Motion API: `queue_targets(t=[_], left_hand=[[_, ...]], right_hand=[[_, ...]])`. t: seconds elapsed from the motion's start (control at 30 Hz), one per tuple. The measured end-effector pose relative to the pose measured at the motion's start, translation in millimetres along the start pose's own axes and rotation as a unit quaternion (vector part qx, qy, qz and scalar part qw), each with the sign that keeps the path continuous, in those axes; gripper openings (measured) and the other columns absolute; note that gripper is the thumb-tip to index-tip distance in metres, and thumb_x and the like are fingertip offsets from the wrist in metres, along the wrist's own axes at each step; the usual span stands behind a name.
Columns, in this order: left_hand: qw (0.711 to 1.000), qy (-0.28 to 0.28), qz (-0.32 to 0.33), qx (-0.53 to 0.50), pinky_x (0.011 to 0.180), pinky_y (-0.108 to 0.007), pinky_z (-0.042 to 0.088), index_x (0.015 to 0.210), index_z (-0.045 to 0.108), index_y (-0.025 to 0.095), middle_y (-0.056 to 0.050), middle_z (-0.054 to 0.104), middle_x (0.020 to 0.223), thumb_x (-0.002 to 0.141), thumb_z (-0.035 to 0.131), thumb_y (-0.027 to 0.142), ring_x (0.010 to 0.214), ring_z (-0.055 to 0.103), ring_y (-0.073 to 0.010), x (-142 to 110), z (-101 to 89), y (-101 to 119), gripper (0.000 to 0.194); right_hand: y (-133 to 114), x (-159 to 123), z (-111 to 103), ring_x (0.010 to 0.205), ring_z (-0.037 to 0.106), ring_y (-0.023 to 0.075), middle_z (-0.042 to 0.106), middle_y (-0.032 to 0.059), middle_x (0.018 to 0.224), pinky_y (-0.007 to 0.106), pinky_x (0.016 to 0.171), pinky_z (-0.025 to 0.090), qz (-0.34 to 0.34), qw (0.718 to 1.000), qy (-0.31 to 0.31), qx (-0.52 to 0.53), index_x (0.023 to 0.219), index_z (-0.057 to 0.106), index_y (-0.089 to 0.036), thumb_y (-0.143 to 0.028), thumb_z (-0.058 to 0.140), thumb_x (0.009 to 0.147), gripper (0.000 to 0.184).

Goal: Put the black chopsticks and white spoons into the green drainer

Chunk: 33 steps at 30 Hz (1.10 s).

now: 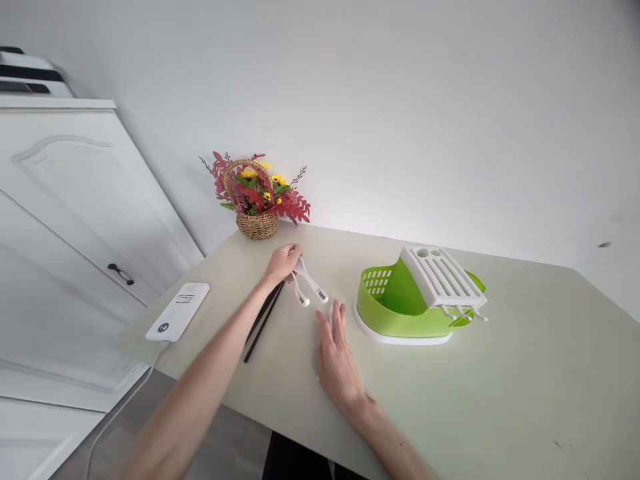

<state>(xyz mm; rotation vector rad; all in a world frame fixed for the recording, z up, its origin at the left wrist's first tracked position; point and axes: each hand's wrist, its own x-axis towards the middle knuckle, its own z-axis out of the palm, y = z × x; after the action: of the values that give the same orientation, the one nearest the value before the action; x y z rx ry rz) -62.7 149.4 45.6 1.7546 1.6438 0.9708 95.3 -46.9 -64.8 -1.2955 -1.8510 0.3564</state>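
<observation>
My left hand [283,262] is closed round the handles of two white spoons [310,287], whose bowls point toward me just above the beige table [525,373]. A pair of black chopsticks [263,320] lies on the table under my left forearm. My right hand [336,353] rests flat on the table with fingers stretched out, covering something white that I cannot make out. A green cutlery drainer [400,303] with a white slotted lid [443,275] stands to the right of both hands.
A wicker basket of red and yellow flowers [257,193] stands at the table's back left corner. A white device [179,311] with a cable lies near the left edge. A white cabinet [65,220] stands to the left.
</observation>
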Motion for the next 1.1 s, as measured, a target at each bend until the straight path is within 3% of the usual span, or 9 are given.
queue_targets(t=[0.17,0.43,0.6,0.8,1.1], left_hand=[[0.981,-0.115,0.098,0.118,0.051,-0.026,0.036,0.064,0.057,0.021,0.002,0.058,0.055,0.088,0.054,0.040,0.048,0.053,-0.0144,-11.8,-24.4,-1.0,0.031],[0.940,-0.192,0.171,0.225,0.056,-0.028,0.029,0.064,0.055,0.022,0.003,0.054,0.054,0.091,0.052,0.031,0.051,0.040,-0.0139,-30.2,-7.7,-9.0,0.028],[0.928,-0.190,0.189,0.257,0.054,-0.029,0.028,0.069,0.058,0.023,0.003,0.056,0.055,0.093,0.050,0.029,0.049,0.038,-0.0141,-34.9,-3.2,-5.7,0.027],[0.918,-0.178,0.210,0.285,0.054,-0.029,0.026,0.070,0.060,0.023,0.002,0.055,0.055,0.093,0.049,0.027,0.046,0.037,-0.0142,-37.8,1.1,-6.3,0.026],[0.910,-0.126,0.218,0.330,0.059,-0.030,0.030,0.077,0.068,0.024,-0.004,0.069,0.067,0.099,0.047,0.032,0.057,0.058,-0.0198,-39.2,10.0,-20.1,0.031]], right_hand=[[11.2,-0.3,0.4,0.160,-0.010,0.0292,-0.013,0.0026,0.176,0.061,0.123,0.033,0.000,0.999,-0.023,0.039,0.168,0.016,-0.034,0.018,0.029,0.073,0.109],[22.0,5.8,0.2,0.161,0.006,0.0199,0.004,-0.0003,0.177,0.046,0.127,0.031,0.013,0.995,-0.050,0.084,0.161,0.036,-0.027,0.012,0.033,0.073,0.095],[20.0,12.0,-2.2,0.160,0.017,0.0226,0.004,0.0028,0.177,0.046,0.124,0.037,0.036,0.991,-0.030,0.129,0.160,0.037,-0.027,0.005,0.035,0.082,0.085],[18.6,23.7,3.8,0.161,0.011,0.0194,0.012,0.0058,0.176,0.044,0.125,0.034,0.061,0.988,-0.014,0.141,0.158,0.039,-0.022,-0.001,0.034,0.084,0.077],[-4.9,38.3,23.7,0.161,0.014,0.0236,0.011,0.0103,0.176,0.048,0.122,0.037,0.093,0.990,0.012,0.101,0.164,0.024,-0.020,0.001,0.033,0.080,0.088]])
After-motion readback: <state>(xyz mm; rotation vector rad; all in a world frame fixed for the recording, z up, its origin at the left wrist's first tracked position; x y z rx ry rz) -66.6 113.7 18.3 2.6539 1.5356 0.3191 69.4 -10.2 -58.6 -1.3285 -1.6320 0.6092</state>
